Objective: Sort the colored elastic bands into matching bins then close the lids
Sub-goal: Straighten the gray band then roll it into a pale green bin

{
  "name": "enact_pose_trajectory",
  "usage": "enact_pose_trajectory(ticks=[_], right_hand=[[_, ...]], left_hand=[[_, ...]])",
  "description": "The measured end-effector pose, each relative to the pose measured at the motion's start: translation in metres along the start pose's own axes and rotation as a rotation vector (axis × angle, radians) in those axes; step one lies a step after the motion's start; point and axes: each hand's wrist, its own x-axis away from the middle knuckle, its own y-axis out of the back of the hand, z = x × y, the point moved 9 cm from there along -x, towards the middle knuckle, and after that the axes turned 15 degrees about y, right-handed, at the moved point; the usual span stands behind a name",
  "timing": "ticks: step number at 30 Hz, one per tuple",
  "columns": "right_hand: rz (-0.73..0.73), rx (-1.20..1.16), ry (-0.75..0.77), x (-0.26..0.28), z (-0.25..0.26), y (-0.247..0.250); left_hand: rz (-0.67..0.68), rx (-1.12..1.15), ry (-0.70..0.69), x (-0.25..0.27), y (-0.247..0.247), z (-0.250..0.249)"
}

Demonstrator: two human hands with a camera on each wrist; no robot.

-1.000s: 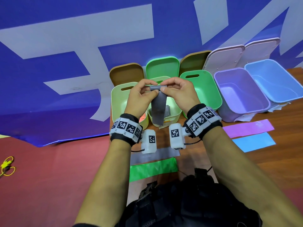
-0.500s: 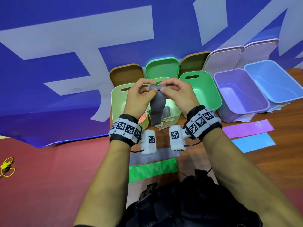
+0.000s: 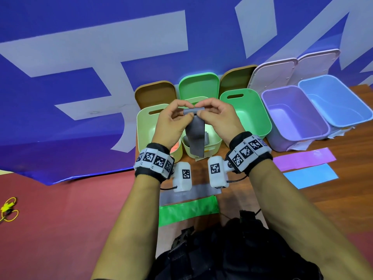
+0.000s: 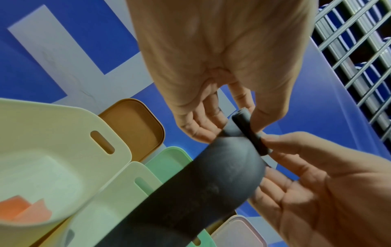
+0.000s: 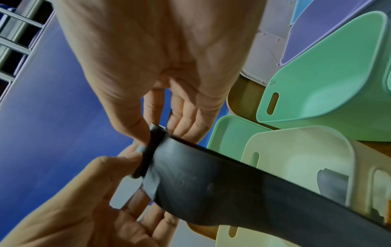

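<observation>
Both hands are pinching the rolled top edge of the grey band (image 3: pixel 195 134), the left hand (image 3: pixel 171 123) at its left end, the right hand (image 3: pixel 218 120) at its right; the roll is lying crosswise between the two grips, while the free length is hanging straight down into the pale middle bin (image 3: pixel 212 145) just below; both hands are sitting equally near; what is already lying in that bin is mostly hidden behind the band.
</observation>
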Motion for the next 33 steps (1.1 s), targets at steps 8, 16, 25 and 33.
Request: enact_pose_trajectory(ticks=[8, 16, 25, 33], right_hand=[[-0.008, -0.007, 0.012, 0.003, 0.004, 0.003], [-0.037, 0.024, 0.015, 0.002, 0.005, 0.007], [-0.030, 0.034, -0.004, 0.001, 0.006, 0.005], [-0.008, 0.021, -0.009, 0.002, 0.005, 0.001]], left_hand=[[-0.023, -0.013, 0.045, 0.001, 0.000, 0.004], [-0.018, 0.026, 0.041, 0.001, -0.001, 0.004], [-0.004, 0.026, -0.021, 0.000, 0.000, -0.002], [-0.026, 0.017, -0.011, -0.002, 0.003, 0.001]])
